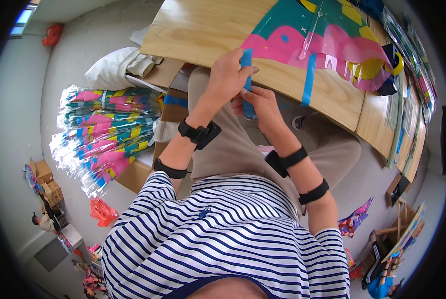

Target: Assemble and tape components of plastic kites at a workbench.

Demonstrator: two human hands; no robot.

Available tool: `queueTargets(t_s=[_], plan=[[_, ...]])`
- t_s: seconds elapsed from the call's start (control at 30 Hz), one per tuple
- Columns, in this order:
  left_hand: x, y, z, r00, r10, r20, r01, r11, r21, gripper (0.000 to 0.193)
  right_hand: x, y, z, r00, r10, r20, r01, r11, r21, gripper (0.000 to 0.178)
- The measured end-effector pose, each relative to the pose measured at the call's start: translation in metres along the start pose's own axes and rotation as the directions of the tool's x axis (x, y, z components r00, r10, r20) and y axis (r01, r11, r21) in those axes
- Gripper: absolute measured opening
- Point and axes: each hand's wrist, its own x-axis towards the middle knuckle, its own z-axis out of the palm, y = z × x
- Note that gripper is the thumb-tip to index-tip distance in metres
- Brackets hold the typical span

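Note:
Both of my hands hold one blue strip [247, 84] of ribbon-like material at the near edge of a wooden table [203, 30]. My left hand [229, 74] pinches its upper part between thumb and fingers. My right hand [261, 103] grips the lower part just below. A colourful kite [327, 40] in teal, pink and yellow lies on the table right behind the hands, with another blue strip [309, 79] hanging off its edge. Black bands sit on both wrists and forearms.
A pile of wrapped colourful kites [106, 132] lies on cardboard boxes to my left, beside a white bag [114, 67]. More packaged kites [412, 60] are stacked along the table's right side. Another person [43, 222] stands far off at lower left.

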Motion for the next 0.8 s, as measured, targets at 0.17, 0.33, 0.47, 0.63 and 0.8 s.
queueTargets(t_s=[0.17,0.33,0.47,0.63,0.8], plan=[[-0.014,-0.030,0.010,0.932,0.273,-0.237,-0.214,0.945,0.249,0.033,0.030,0.022,0.006,0.988,0.100,-0.119,-0.071,0.971,0.230,0.022],[-0.029,-0.036,0.016,0.923,0.363,-0.125,-0.304,0.890,0.339,0.037,0.040,0.049,0.009,0.977,0.144,-0.159,-0.072,0.918,0.390,0.018],[-0.027,-0.039,0.021,0.923,0.377,-0.077,-0.328,0.876,0.354,0.036,0.049,0.059,0.009,0.975,0.158,-0.159,-0.077,0.904,0.421,0.017],[-0.021,-0.042,0.023,0.926,0.378,0.014,-0.350,0.840,0.414,0.036,0.051,0.060,0.015,0.973,0.170,-0.158,-0.086,0.895,0.437,0.021],[-0.016,-0.048,0.028,0.921,0.388,0.044,-0.367,0.824,0.432,0.033,0.054,0.059,0.018,0.963,0.200,-0.178,-0.101,0.887,0.450,0.025]])
